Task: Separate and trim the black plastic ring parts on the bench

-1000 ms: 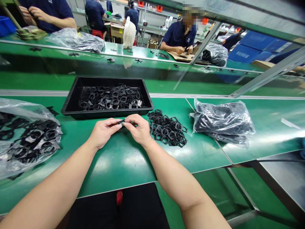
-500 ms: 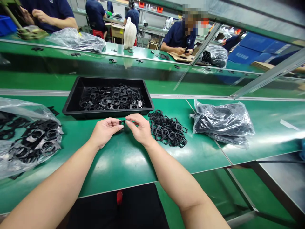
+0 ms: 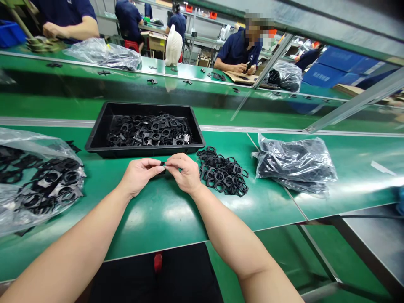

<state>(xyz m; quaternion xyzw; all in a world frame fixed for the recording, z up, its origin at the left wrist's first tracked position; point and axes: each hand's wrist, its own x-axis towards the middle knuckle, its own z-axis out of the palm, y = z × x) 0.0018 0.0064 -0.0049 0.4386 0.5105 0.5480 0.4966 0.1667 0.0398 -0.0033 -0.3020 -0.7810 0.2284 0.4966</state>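
Observation:
Just in front of the black tray (image 3: 94, 145), my left hand (image 3: 140, 174) and my right hand (image 3: 184, 170) meet at the fingertips. Between them is a small black plastic part (image 3: 163, 164), mostly hidden by the fingers. Both hands pinch it, thumb against forefinger. Inside the tray lie many black ring-shaped plastic parts (image 3: 154, 126). Beside my right hand, a loose pile of flat black rings (image 3: 222, 172) rests on the green table (image 3: 164, 219).
On the left an open clear bag (image 3: 41, 139) holds more black parts. Sealed plastic bags (image 3: 295, 162) of dark parts lie to the right. Beyond a rail, a person (image 3: 240, 54) works at another bench, near a white fan (image 3: 173, 46) and blue boxes (image 3: 325, 75).
My right fingers have closed in against the left fingertips, and the small black part is now more covered. The tray, piles and bags stay put.

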